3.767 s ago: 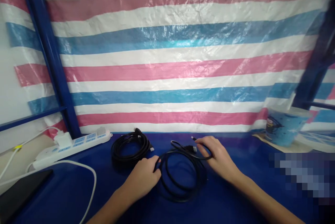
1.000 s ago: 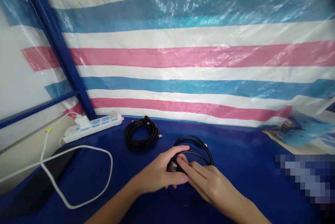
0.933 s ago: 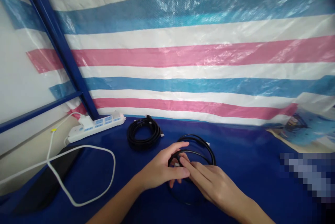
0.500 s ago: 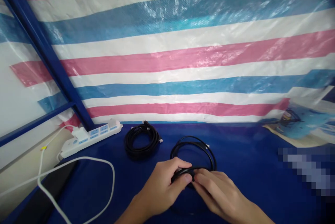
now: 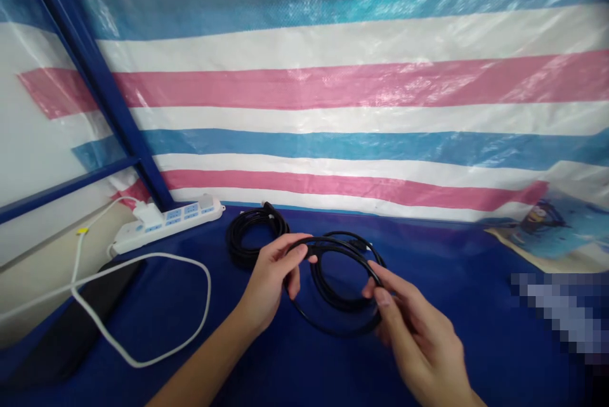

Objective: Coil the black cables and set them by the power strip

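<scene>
Between my hands is a loosely looped black cable (image 5: 343, 246), raised a little above the blue tabletop. My left hand (image 5: 271, 277) is closed on the upper left of the loop, thumb on top of the strands. On its right side, my right hand (image 5: 423, 328) pinches the same cable between thumb and fingers. More black loops and what looks like a connector show behind and under the held part; whether they are all one cable I cannot tell. Just behind my left hand lies another coiled black cable (image 5: 241, 255), partly covered by that hand.
A white power strip (image 5: 178, 220) with a plug in it stands at the back left. A white cord (image 5: 208, 299) loops over the table's left side, across a dark flat object (image 5: 71, 337). A blue printed package (image 5: 566, 226) lies at the right. Striped sheeting (image 5: 333, 87) hangs behind.
My hands have moved apart and now hold the cable as a wider loop. Before, they were close together, working at one spot on it. The view has also shifted slightly.
</scene>
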### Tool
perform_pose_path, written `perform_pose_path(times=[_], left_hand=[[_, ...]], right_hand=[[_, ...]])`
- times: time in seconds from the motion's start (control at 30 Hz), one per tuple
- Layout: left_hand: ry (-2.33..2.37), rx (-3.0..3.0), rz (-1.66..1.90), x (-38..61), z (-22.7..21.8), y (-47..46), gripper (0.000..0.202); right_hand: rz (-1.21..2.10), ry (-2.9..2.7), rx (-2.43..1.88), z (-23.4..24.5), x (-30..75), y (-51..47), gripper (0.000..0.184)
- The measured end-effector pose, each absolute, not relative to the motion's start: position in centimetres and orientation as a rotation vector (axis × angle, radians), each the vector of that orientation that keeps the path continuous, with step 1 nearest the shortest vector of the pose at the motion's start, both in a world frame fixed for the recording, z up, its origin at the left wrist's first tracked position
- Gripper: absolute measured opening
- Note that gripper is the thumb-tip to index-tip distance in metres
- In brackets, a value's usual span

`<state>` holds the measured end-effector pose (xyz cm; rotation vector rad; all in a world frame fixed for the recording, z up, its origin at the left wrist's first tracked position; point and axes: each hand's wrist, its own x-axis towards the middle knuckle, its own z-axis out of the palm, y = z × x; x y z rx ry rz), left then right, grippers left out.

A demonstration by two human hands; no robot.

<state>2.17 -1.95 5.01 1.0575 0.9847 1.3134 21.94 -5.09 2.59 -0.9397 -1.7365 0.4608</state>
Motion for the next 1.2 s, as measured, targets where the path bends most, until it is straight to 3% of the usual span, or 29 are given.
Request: perform_pose_path(times=[0.13, 0.37, 0.53, 0.67, 0.83, 1.0, 1.2], left_hand=[[1.052, 1.323, 1.006, 2.5, 5.2, -2.5, 0.028], [0.968, 1.662, 0.590, 2.6, 6.3, -3.8, 0.024], [0.703, 1.529, 0.455, 2.5, 6.0, -4.0, 0.023], [0.403, 1.242, 0.513, 2.1, 5.1, -3.6, 0.030], [0.269, 1.071, 0.568, 2.3, 4.7, -3.5, 0.038], [0.479, 1.099, 0.574, 3.1, 4.5, -3.6, 0.047], [0.626, 1.173, 0.605, 2.8, 4.7, -3.3, 0.044]], right_hand=[[0.181, -1.759, -0.821, 2.8, 23.1, -3.9, 0.045], [0.088, -1.771, -0.822, 2.2, 23.8, -2.2, 0.034], [0.307, -1.712, -0.822, 2.1, 23.4, -2.5, 0.028], [0.667, -1.655, -0.910, 2.7, 22.8, -2.8, 0.018], [1.113, -1.415, -1.034, 3.6, 22.1, -2.6, 0.031], [1.180, -1.170, -1.015, 3.8, 22.1, -2.2, 0.032], [1.218, -1.107, -0.991, 4.2, 21.9, -2.1, 0.030]])
